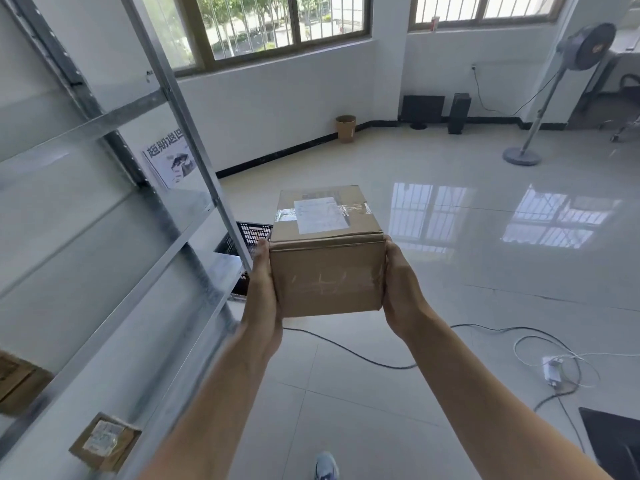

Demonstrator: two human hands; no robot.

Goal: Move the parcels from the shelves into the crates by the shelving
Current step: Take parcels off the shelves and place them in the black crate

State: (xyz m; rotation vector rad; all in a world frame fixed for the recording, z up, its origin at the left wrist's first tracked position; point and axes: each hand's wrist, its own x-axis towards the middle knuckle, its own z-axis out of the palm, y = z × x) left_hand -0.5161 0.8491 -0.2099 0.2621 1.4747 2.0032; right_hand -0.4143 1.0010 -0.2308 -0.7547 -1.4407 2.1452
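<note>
I hold a brown cardboard parcel point(327, 271) with a white label and clear tape in mid-air, between both hands. My left hand point(263, 292) clasps its left side and my right hand point(401, 292) its right side; the fingers are hidden behind the box. A black slatted crate point(249, 235) stands on the floor by the end of the metal shelving point(138, 209), just left of and beyond the parcel. A small taped parcel point(104, 441) lies on a low shelf, and another brown parcel point(17, 382) sits at the far left.
A black cable point(346, 351) crosses the tiled floor below my arms, near a white power strip point(554, 368). A standing fan point(540, 109), a brown bin point(345, 128) and a dark object point(613, 441) at the bottom right stand around the floor.
</note>
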